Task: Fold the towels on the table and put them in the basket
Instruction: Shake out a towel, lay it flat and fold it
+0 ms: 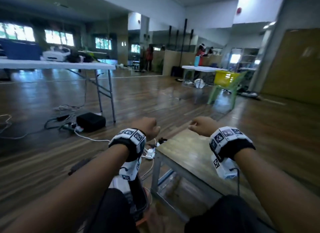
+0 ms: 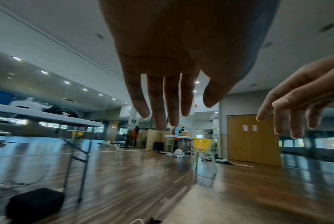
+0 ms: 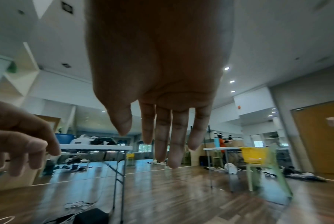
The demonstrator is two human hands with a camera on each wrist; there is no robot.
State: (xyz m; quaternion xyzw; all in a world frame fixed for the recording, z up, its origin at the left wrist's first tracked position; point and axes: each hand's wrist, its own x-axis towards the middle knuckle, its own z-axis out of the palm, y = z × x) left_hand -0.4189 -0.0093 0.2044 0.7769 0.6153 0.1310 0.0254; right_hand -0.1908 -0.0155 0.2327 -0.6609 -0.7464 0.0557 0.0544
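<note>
I see no towel in any view. A yellow basket (image 1: 225,77) (image 2: 201,144) (image 3: 254,155) sits on a green chair (image 1: 223,92) far off at the right. My left hand (image 1: 147,127) (image 2: 168,106) and right hand (image 1: 201,125) (image 3: 162,136) hover side by side over the far end of a small wooden table (image 1: 187,156). Both hold nothing, and their fingers hang down loosely. The right hand (image 2: 296,109) shows at the edge of the left wrist view. In the right wrist view the left hand (image 3: 24,136) shows at the left edge.
A white folding table (image 1: 52,64) with clutter stands at the left. A black box (image 1: 90,121), cables and a white power strip (image 1: 150,153) lie on the wooden floor by my knees. Another white table (image 1: 200,68) and people are far back.
</note>
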